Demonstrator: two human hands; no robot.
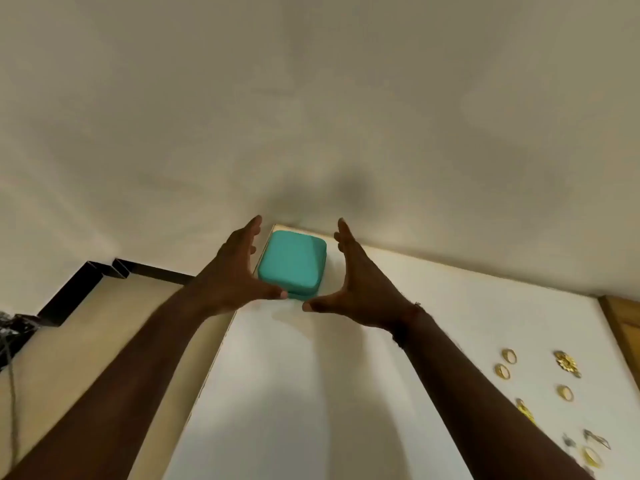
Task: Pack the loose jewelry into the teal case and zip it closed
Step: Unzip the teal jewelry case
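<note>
While the closed, rounded teal case (292,265) sits at the white counter's (311,393) far corner, left hand (235,271) and right hand (356,282) flank it, fingers spread, grasping nothing; gold rings (509,356) lie well apart.

My white worktop (311,393) butts a plain cream wall (311,98); black angled bracket (79,285) at left, cables (10,341) below it, wood edge (623,327) at right.

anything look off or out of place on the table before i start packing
Nothing damaged or spilled. The closed teal rounded case sits at the far left corner of the white table, close to its edge, between the left hand and right hand. The gold rings and earrings lie scattered near the right edge, far from it.
</note>
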